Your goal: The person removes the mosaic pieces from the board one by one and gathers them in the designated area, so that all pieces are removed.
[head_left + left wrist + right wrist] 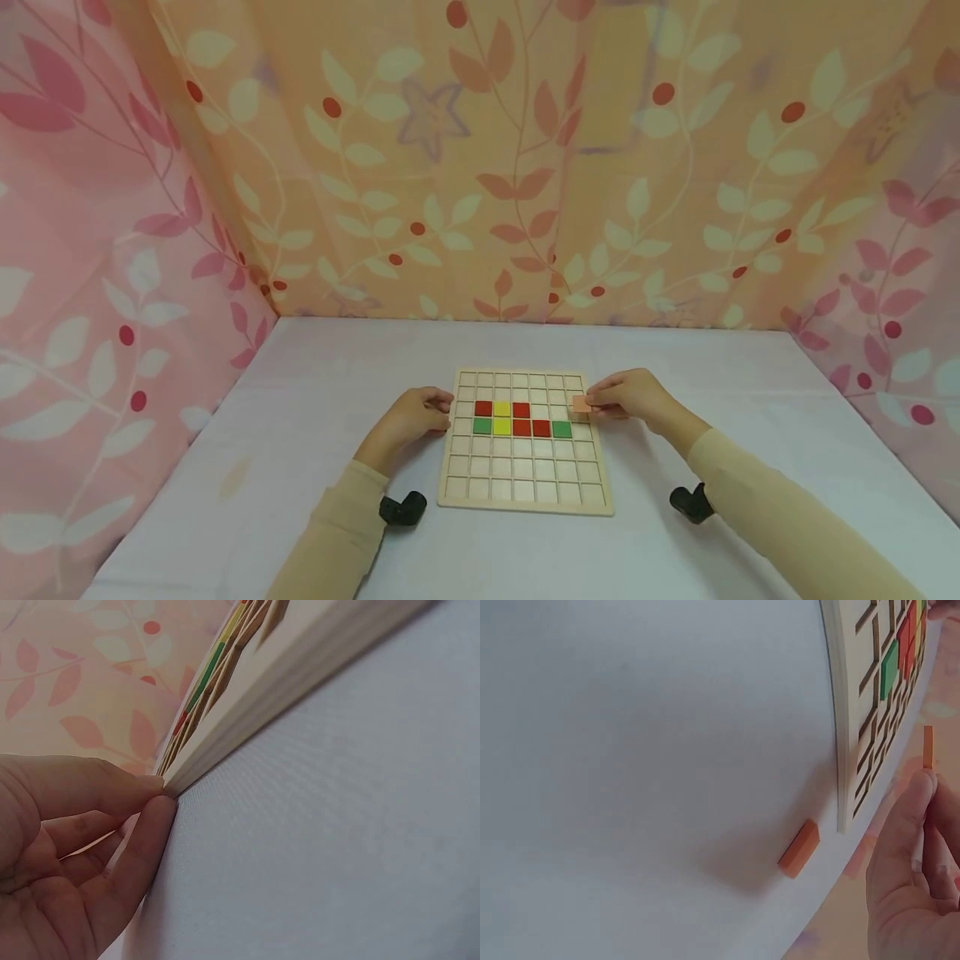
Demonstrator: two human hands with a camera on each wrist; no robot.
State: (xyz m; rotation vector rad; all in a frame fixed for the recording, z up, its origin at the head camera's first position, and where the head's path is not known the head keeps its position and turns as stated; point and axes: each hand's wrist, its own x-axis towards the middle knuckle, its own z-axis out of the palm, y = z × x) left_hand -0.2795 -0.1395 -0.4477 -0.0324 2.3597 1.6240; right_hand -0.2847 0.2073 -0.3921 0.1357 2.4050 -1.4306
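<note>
Right fingers (611, 393) pinch a thin, square orange tile (581, 404) — left fingers (142, 844) hold the pale gridded board (513, 467).

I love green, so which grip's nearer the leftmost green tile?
Left. The left grip touches the grid board left of the green tile; the right grip is farther to its right.

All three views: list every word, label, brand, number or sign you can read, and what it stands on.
None can be read.
The wooden grid board and the orange tile show no lettering.
The cloth backdrop bears leaves, dots and star outlines, no words.
Any marks on the black wrist devices are too small to tell.
</note>
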